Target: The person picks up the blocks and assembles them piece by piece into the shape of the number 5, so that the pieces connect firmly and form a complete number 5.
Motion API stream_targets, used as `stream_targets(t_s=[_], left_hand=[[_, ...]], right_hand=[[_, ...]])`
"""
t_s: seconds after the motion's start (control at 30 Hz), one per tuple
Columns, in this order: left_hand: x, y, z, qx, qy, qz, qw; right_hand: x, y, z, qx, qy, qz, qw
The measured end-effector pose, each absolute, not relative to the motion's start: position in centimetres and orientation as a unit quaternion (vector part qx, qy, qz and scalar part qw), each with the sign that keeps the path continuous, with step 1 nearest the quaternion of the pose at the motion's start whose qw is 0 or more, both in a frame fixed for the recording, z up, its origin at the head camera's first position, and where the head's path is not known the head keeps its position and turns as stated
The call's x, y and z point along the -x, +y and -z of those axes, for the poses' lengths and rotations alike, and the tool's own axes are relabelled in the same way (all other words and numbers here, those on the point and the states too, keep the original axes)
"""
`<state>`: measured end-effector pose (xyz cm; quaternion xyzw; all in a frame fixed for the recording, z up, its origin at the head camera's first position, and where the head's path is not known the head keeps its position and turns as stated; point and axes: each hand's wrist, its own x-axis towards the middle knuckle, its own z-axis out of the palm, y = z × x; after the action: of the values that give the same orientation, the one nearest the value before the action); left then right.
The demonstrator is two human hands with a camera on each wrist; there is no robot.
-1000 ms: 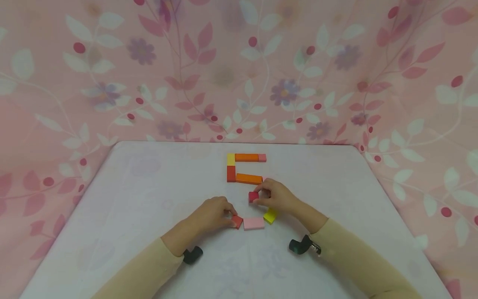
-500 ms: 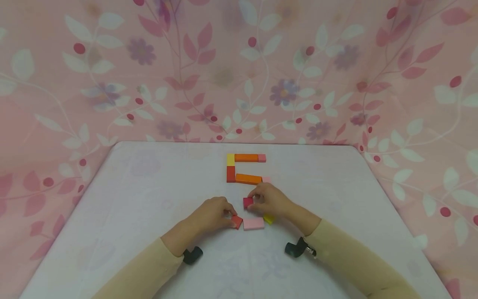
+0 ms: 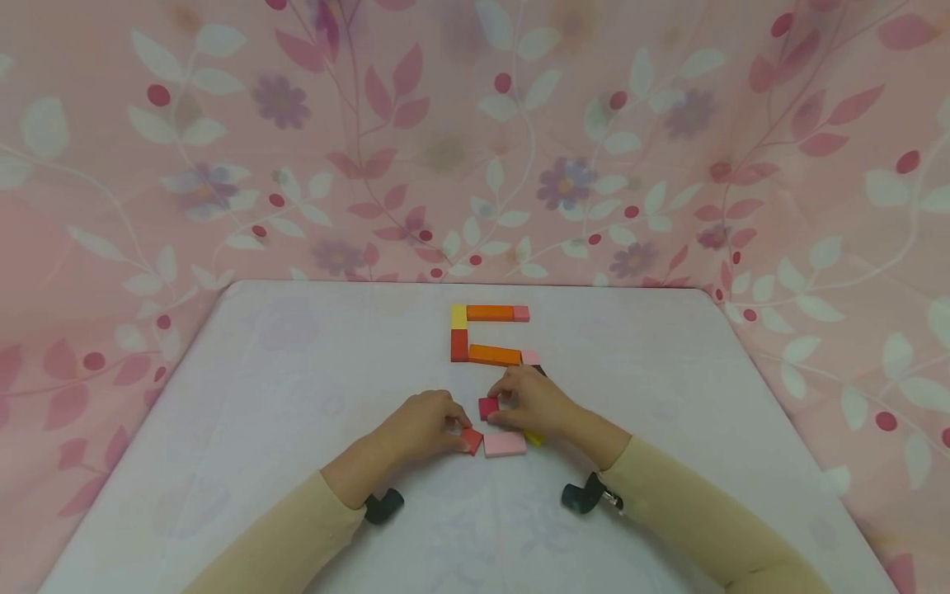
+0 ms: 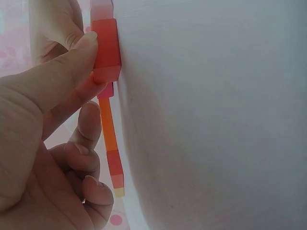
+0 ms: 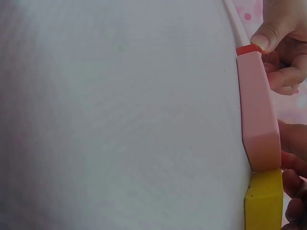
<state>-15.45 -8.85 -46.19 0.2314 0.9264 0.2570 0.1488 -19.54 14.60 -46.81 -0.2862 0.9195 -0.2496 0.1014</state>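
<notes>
My left hand [image 3: 421, 425] pinches an orange-red block [image 3: 472, 441] between thumb and finger, low on the white table. That block's corner meets the left end of a pale pink block [image 3: 505, 445]. In the left wrist view the thumb presses on the orange-red block [image 4: 106, 45]. Behind the pink block, my right hand [image 3: 538, 403] pinches a crimson block [image 3: 487, 409] with thumb and fingertips. A yellow block [image 3: 533, 438] at the pink block's right end is mostly hidden under the right hand. The right wrist view shows the yellow block [image 5: 265, 201] against the pink one [image 5: 259, 105].
Farther back, a bracket-shaped row holds a light yellow block [image 3: 458, 317], a red block [image 3: 459, 346], two orange blocks, one at the back [image 3: 490, 313], and small pink blocks at the right ends. A dark piece [image 3: 539, 371] peeks out beyond the right hand. A floral curtain surrounds the table.
My right hand has moved left and nearer with the crimson block, bringing it close to the orange-red one and covering more of the yellow block. The left hand has stayed still.
</notes>
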Motion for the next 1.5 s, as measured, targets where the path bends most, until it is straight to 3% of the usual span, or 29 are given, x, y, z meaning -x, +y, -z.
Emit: stream_targets(t_s=[0.8, 1.5], left_hand=[[15.4, -8.7, 46.0, -0.215, 0.930, -0.253, 0.159], [15.3, -8.7, 45.8, -0.212, 0.929, -0.255, 0.163]], right_hand=[[19.5, 15.7, 45.1, 0.242, 0.921, 0.275, 0.134], [19.3, 20.0, 43.8, 0.319, 0.879, 0.303, 0.184]])
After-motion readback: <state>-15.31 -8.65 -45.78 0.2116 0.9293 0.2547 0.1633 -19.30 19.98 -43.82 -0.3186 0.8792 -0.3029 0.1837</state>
